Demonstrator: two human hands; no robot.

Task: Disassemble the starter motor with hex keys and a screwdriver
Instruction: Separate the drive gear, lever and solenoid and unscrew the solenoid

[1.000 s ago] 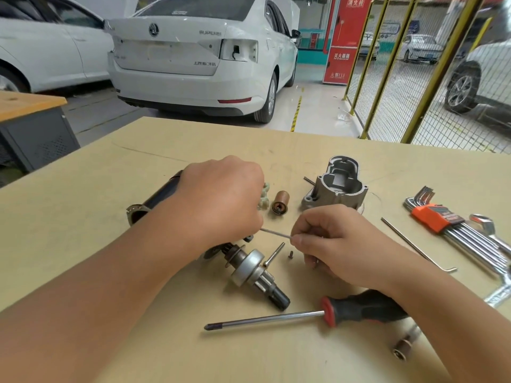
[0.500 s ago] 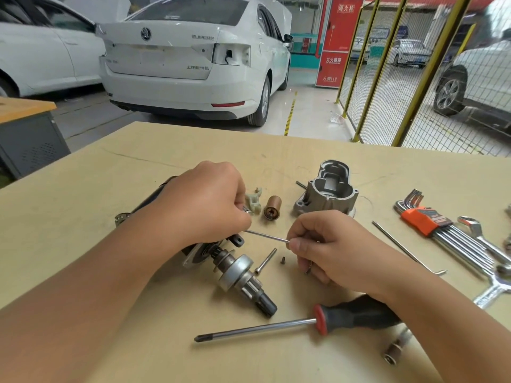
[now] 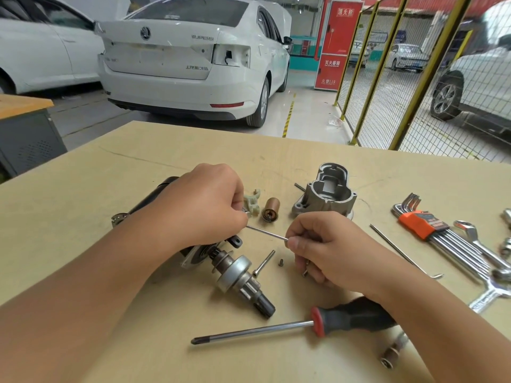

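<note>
The starter motor [image 3: 237,275] lies on the wooden table [image 3: 83,205], its black body under my left hand [image 3: 199,205] and its pinion shaft pointing toward me. My left hand grips the motor body from above. My right hand [image 3: 326,247] pinches a thin hex key [image 3: 266,233], whose shaft runs left to the motor just under my left fingers. The grey drive housing [image 3: 326,193] stands apart behind. A screwdriver [image 3: 290,324] with a black and red handle lies near the front edge.
A brown sleeve [image 3: 271,210] and a pale plastic fork [image 3: 252,201] lie behind the hands. A loose bolt [image 3: 264,262] and small screw [image 3: 281,262] lie between them. A hex key set [image 3: 431,230], a single long key [image 3: 401,248] and wrenches [image 3: 486,261] lie right.
The camera has shifted slightly. Both hands keep their grips on the motor and the hex key, with hardly any movement.
</note>
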